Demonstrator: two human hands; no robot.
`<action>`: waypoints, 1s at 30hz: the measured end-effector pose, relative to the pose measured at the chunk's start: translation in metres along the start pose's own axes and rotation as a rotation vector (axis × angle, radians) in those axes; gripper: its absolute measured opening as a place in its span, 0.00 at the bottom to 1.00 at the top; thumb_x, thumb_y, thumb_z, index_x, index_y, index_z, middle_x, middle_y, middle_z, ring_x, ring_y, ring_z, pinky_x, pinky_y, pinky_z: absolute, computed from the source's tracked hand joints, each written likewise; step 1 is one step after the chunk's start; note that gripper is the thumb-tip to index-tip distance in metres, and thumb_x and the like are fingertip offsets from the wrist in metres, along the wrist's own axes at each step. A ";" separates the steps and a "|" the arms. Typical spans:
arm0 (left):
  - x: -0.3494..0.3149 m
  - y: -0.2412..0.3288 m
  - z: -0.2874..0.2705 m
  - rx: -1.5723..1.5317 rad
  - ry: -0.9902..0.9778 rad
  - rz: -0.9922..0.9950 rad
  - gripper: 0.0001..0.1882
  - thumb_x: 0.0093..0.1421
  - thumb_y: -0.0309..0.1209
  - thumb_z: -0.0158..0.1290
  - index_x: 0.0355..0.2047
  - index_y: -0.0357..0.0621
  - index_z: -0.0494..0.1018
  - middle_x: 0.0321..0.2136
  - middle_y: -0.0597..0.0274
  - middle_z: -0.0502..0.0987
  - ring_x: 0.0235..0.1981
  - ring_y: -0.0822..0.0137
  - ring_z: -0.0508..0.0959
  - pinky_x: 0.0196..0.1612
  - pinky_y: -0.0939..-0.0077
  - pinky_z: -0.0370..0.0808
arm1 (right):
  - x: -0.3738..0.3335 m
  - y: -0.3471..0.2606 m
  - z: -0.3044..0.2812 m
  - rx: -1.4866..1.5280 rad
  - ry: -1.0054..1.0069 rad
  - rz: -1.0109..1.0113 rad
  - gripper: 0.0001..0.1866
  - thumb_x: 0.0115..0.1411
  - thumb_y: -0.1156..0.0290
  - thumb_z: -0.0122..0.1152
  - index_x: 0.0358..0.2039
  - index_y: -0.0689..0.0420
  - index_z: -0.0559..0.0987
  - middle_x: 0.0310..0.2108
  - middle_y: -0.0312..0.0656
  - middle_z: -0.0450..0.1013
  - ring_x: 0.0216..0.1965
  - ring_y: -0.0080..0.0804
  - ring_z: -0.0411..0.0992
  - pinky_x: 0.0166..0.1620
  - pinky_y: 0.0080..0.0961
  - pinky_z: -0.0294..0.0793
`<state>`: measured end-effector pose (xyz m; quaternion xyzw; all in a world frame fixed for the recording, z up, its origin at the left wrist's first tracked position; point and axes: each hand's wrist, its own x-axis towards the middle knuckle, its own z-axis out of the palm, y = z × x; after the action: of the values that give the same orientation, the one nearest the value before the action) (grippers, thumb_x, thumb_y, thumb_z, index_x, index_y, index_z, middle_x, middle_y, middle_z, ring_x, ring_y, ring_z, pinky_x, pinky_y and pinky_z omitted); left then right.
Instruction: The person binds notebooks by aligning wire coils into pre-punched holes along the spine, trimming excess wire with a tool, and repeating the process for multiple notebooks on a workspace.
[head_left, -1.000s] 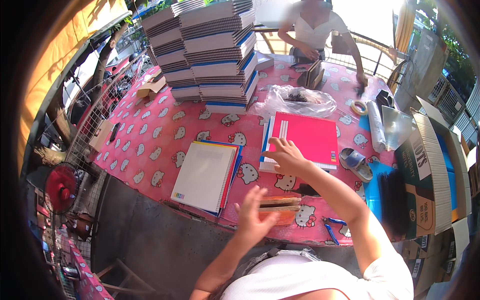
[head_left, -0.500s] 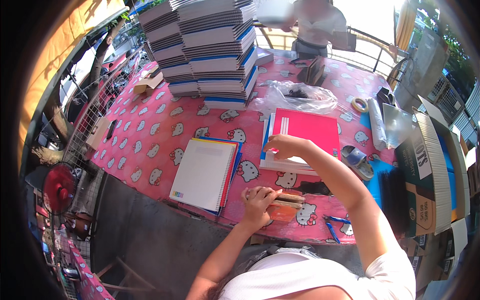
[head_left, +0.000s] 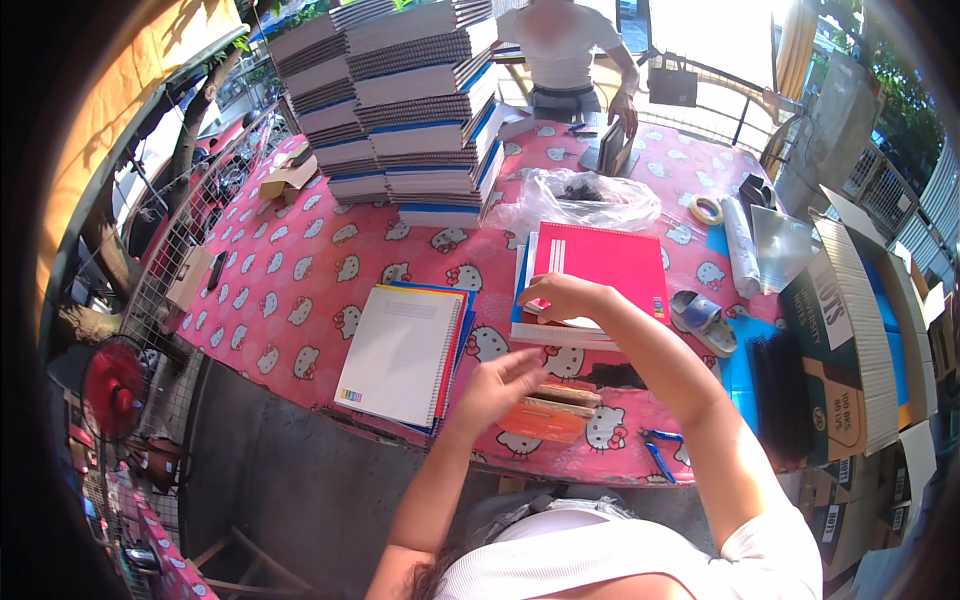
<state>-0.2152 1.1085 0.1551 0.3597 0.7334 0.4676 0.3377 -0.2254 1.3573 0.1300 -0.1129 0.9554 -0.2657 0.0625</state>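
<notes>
My right hand [head_left: 565, 298] reaches to the near left corner of a spiral notebook with a red-pink cover [head_left: 605, 262]. Its fingers are bent and closed on that corner, where white paper shows under the hand. The notebook lies on top of a small pile with white page edges. Over the table's near side, my left hand [head_left: 498, 388] is open with its fingers stretched out and holds nothing. Just right of it sits a worn orange block [head_left: 545, 420] with a slot along its top. Left of my left hand lies a stack of notebooks, a white-covered notebook [head_left: 398, 350] uppermost.
Tall stacks of spiral notebooks [head_left: 425, 110] stand at the back left. To the right are blue-handled pliers [head_left: 658, 458], a slipper [head_left: 702, 320], a tape roll [head_left: 706, 209] and an open carton [head_left: 850, 350]. A plastic bag [head_left: 590, 198] lies behind; another person [head_left: 565, 55] stands beyond.
My left hand has let go of the orange block and lifted off it, slightly left. My right hand stays at the notebook's corner. The other person now reaches down to an object on the table.
</notes>
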 end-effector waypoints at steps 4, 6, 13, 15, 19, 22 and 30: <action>0.031 -0.021 -0.004 -0.460 0.144 0.019 0.24 0.61 0.33 0.56 0.54 0.35 0.67 0.44 0.58 0.76 0.45 0.72 0.74 0.50 0.76 0.71 | -0.002 -0.002 0.004 -0.103 0.071 -0.024 0.25 0.49 0.80 0.57 0.51 0.53 0.73 0.38 0.49 0.73 0.40 0.47 0.73 0.44 0.38 0.73; 0.047 -0.038 -0.006 -0.628 0.266 0.038 0.31 0.61 0.44 0.55 0.57 0.35 0.63 0.42 0.56 0.75 0.42 0.63 0.76 0.50 0.67 0.73 | -0.005 -0.011 0.000 -0.040 0.148 0.058 0.26 0.49 0.81 0.55 0.52 0.53 0.71 0.35 0.51 0.73 0.37 0.49 0.74 0.41 0.38 0.74; 0.115 -0.030 -0.010 -1.280 -0.097 -0.385 0.36 0.57 0.59 0.50 0.50 0.37 0.65 0.43 0.46 0.73 0.41 0.52 0.77 0.44 0.51 0.76 | -0.065 -0.083 -0.007 -0.288 0.229 0.021 0.29 0.48 0.81 0.57 0.54 0.57 0.66 0.44 0.48 0.73 0.41 0.47 0.74 0.40 0.37 0.76; 0.149 -0.055 0.006 -1.090 0.216 -0.232 0.09 0.64 0.29 0.48 0.44 0.41 0.70 0.39 0.57 0.77 0.37 0.62 0.79 0.40 0.64 0.78 | -0.081 -0.088 0.014 -0.227 0.139 -0.132 0.32 0.48 0.78 0.61 0.56 0.57 0.65 0.53 0.45 0.68 0.49 0.43 0.71 0.47 0.37 0.74; 0.157 -0.038 0.006 -0.778 0.203 0.296 0.12 0.60 0.18 0.50 0.44 0.43 0.73 0.39 0.61 0.79 0.39 0.71 0.77 0.43 0.75 0.75 | -0.152 -0.040 -0.012 -0.102 1.057 0.155 0.35 0.47 0.76 0.68 0.57 0.57 0.65 0.56 0.49 0.64 0.60 0.41 0.61 0.60 0.37 0.61; 0.139 0.011 -0.005 -0.771 0.120 0.315 0.15 0.61 0.20 0.51 0.49 0.40 0.70 0.40 0.63 0.78 0.41 0.73 0.76 0.47 0.78 0.71 | -0.208 0.011 -0.025 0.473 1.268 0.301 0.30 0.48 0.80 0.68 0.52 0.58 0.68 0.51 0.45 0.69 0.52 0.33 0.68 0.54 0.30 0.68; 0.163 0.004 -0.025 -0.403 0.221 0.628 0.21 0.60 0.23 0.53 0.53 0.40 0.64 0.48 0.60 0.72 0.50 0.71 0.71 0.52 0.75 0.69 | -0.168 0.025 -0.002 0.760 1.228 0.215 0.24 0.50 0.86 0.64 0.48 0.59 0.69 0.39 0.35 0.75 0.38 0.21 0.73 0.43 0.21 0.74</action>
<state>-0.3190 1.2356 0.1411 0.4406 0.5131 0.7188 0.1610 -0.0682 1.4210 0.1284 0.1803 0.6656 -0.5870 -0.4241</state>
